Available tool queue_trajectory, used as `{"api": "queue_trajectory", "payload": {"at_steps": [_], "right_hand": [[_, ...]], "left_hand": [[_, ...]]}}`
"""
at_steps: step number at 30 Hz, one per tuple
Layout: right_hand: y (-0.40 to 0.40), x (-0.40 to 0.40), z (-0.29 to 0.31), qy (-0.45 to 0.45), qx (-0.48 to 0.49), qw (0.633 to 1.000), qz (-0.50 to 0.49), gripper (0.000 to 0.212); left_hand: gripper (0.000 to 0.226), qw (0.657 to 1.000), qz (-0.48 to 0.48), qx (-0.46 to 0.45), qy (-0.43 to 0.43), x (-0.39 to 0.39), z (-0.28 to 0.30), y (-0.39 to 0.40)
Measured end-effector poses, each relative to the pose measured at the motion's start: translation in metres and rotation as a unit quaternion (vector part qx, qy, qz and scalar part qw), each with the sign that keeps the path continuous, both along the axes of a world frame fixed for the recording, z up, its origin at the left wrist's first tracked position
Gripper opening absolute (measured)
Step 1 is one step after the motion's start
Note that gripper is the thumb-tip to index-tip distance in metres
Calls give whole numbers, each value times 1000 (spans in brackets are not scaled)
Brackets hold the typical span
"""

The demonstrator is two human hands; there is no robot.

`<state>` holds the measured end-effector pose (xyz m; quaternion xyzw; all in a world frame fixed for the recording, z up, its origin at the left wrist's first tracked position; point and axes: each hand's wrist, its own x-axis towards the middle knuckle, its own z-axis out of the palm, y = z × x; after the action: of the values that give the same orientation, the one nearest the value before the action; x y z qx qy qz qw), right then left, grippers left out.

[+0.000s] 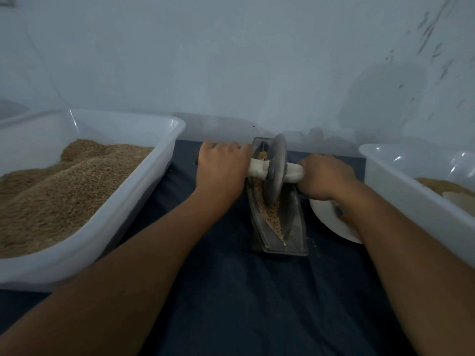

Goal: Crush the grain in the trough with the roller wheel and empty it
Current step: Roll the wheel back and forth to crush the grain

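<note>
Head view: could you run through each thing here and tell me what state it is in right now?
Roller wheel: upright on its edge in the trough.
Trough: on the dark cloth, grain along its groove.
Grain: in the groove, not emptied.
Left hand: curled round the left handle.
Right hand: curled round the right handle.
Left tub: heaped with brown grain.
Right tub: partly filled.
White plate: partly under the right forearm.

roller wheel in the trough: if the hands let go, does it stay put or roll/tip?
The roller wheel is a thin disc standing on edge in the narrow trough, so it would probably roll along the groove. It looks like solid metal or stone, likely heavy for its size. With the left hand and right hand off the axle, it might lean against a trough wall.
</note>
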<state>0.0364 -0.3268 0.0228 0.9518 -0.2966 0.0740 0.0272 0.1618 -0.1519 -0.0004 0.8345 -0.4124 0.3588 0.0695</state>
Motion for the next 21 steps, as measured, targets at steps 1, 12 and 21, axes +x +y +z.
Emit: {"api": "queue_trajectory", "payload": {"at_steps": [1, 12, 21], "right_hand": [[2, -2, -1, -7, -3, 1000, -2, 12], [18, -15, -6, -47, -27, 999, -4, 7], [30, -28, -10, -57, -39, 997, -21, 4]], "left_hand": [[20, 1000, -4, -2, 4, -1, 0, 1], [31, 1000, 5, 11, 7, -14, 1, 13], [31, 1000, -5, 1, -15, -25, -1, 21]]}}
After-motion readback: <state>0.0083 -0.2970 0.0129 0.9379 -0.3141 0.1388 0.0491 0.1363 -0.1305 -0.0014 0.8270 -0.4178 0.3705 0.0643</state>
